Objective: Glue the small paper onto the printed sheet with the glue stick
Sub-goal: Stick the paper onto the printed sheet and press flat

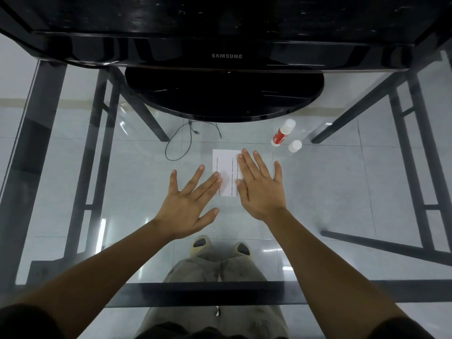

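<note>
Step, as I judge it: pressing down. My left hand and right hand lie flat on the sheet, fingers spread. I cannot make out the small paper. The glue stick lies right of the sheet. Next: lift hands, check adhesion.

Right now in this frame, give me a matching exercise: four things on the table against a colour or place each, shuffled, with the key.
1 glue stick
2 loose cap
3 printed sheet
4 monitor base

A partly under the right hand
B black, at the far side
C red label
D all white, small

Pairs: 1-C, 2-D, 3-A, 4-B
</note>
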Demonstrator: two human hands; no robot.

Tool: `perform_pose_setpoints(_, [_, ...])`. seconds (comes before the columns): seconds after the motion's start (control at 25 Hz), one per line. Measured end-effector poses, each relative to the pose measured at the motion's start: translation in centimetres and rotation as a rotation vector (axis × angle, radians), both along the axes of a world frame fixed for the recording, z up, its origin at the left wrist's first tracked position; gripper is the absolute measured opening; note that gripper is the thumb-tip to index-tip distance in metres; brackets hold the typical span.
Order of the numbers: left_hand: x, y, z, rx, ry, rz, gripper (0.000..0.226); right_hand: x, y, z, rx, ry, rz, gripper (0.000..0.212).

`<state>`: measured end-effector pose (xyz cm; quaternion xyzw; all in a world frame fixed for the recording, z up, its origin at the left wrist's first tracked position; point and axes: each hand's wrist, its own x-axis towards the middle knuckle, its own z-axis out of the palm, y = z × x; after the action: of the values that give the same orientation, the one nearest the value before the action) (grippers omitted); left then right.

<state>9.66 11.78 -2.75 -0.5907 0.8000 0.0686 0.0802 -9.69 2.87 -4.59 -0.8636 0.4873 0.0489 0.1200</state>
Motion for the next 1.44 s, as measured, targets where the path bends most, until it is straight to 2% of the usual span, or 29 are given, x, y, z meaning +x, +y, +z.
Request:
perform_pose_setpoints(0.4, [1.4, -1.5, -0.2, 0.007, -0.022, -0.29, 0.06, 0.0, 0.1, 0.1, -0.013, 0.024, 0.006, 0.063])
perform_pose_setpoints(0.64, [4.0, -4.7, -0.3, 0.015, 0.011, -0.108, 0.053, 0.0, 0.1, 0.4, 0.001, 0.034, 0.013, 0.065])
perform_pose_setpoints(0.84, [2.4, -3.2, -0.8, -0.025, 0.039, -0.304, 0.052, -0.2, 0.1, 0.4, -0.004, 0.042, 0.031, 0.07])
perform_pose_setpoints(1.04, [4.1, -6.1, -1.2, 0.032, 0.095, 0.003, 0.047, -0.1, 0.0, 0.3, 0.011, 0.037, 0.033, 0.071])
perform_pose_setpoints(1.24, [2.6, -4.5, -1.2, -0.018, 0.036, -0.273, 0.054, -0.1, 0.0, 0.3, 0.001, 0.031, 0.029, 0.07])
perform_pose_setpoints(1.44, [4.3, -7.3, -1.2, 0.047, 0.032, -0.001, 0.051, -0.1, -0.1, 0.2, 0.02, 0.043, 0.024, 0.072])
